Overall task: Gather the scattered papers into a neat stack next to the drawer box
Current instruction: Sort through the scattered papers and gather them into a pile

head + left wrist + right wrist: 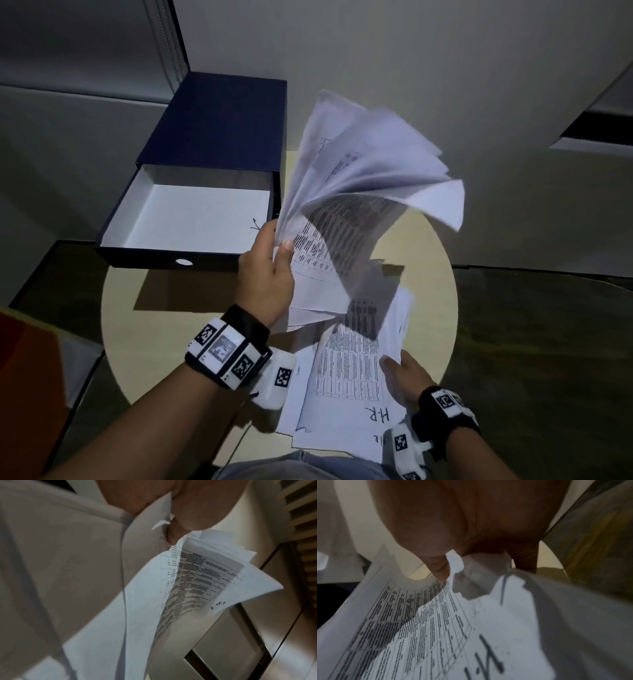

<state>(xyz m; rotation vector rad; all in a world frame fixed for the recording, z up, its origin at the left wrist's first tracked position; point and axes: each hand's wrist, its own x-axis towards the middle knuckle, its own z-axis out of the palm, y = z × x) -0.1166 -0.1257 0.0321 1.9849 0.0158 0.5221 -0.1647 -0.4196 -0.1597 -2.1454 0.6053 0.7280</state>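
A fanned bundle of papers (359,178) is pinched by the left hand (265,274), just right of the drawer box (212,164), while the loose sheets (346,377) on the near counter (164,308) are clasped by the right hand (407,375).

raised sheets (363,164): tips smeared by motion blur, print unreadable;
left hand (270,274): fingers hidden behind the raised sheets, only the thumb shows;
right hand (407,373): fingers tucked under the lower papers (346,380), out of sight;
desk (164,294): near edge cut off by the frame, middle covered by paper;
drawer box (219,113): right front corner hidden behind the left hand;
wrist views: both soft, table text illegible
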